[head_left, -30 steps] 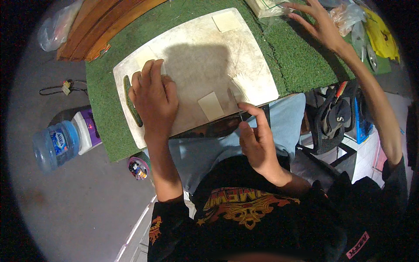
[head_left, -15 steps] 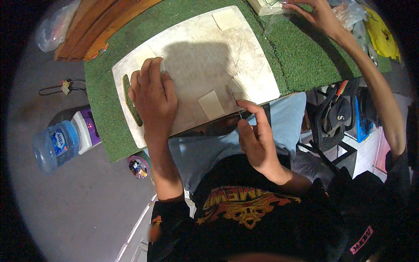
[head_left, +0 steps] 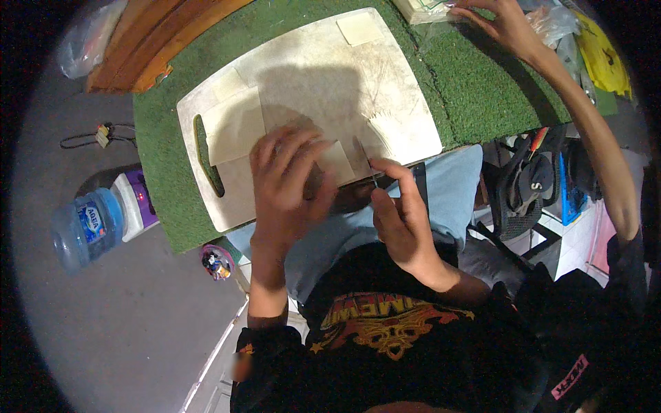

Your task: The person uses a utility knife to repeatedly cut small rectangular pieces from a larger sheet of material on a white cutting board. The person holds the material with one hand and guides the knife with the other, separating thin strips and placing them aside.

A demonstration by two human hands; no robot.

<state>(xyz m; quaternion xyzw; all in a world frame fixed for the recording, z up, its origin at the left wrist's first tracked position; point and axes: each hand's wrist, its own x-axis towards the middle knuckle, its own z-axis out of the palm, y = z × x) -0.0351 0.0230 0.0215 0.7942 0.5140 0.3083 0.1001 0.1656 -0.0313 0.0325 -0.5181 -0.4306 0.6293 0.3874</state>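
A white cutting board [head_left: 310, 76] lies on a green turf mat [head_left: 482, 89]. My left hand [head_left: 289, 179] rests flat at the board's near edge, its spread fingertips touching a small beige square piece [head_left: 337, 160]. My right hand [head_left: 403, 220] pinches a thin blade [head_left: 367, 160] whose tip stands on the board just right of that piece. A larger beige sheet [head_left: 234, 127] lies on the board's left part, next to the handle slot. Another small beige square [head_left: 359, 27] sits at the far edge.
Another person's hand [head_left: 506, 24] reaches over packets at the mat's far right. A blue water jug [head_left: 86, 227] and a purple-white box [head_left: 134, 203] stand on the floor at left, with wooden boards [head_left: 158, 34] beyond. Sandals [head_left: 527, 189] lie under the table at right.
My left hand has slid right from the board's left part to the small square near the front edge, uncovering the larger beige sheet. My right hand has barely moved.
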